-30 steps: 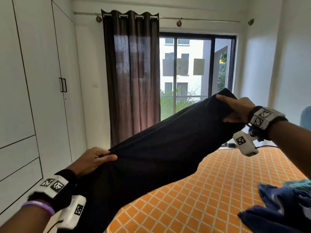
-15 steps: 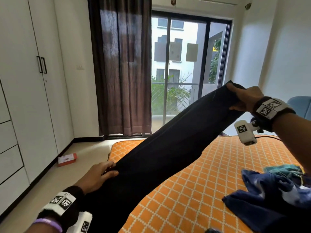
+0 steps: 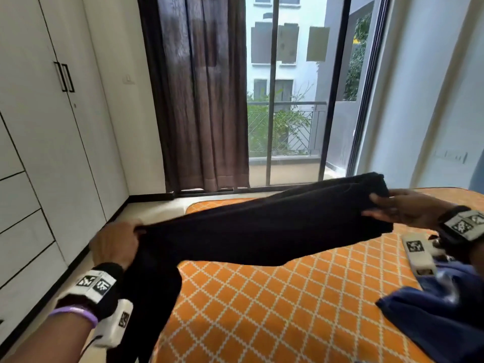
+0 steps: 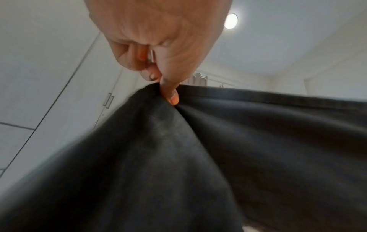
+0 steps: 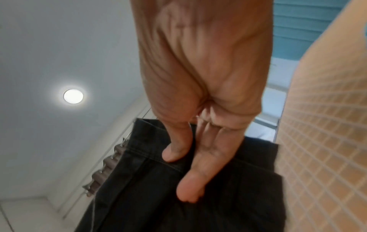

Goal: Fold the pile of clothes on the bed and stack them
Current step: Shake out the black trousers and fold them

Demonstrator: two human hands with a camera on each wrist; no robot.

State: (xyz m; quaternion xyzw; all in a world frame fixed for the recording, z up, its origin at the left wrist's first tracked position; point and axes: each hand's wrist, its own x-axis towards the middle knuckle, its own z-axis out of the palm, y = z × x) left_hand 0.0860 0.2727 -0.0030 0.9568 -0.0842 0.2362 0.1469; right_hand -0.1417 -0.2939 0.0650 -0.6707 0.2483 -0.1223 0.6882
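The left hand (image 3: 115, 244) pinches the near-left edge of a long black cloth garment (image 3: 264, 226); the right hand (image 3: 408, 212) clasps its far-right end, both stretching it above the orange lattice-patterned bed (image 3: 288, 310).

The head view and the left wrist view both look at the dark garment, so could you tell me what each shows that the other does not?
Only the head view shows the right hand gripping the black garment's far end, the orange bed and the blue clothes. Only the left wrist view shows the ceiling light and the thumb pinching the fabric. Both show the left hand holding the garment, and the wardrobe.
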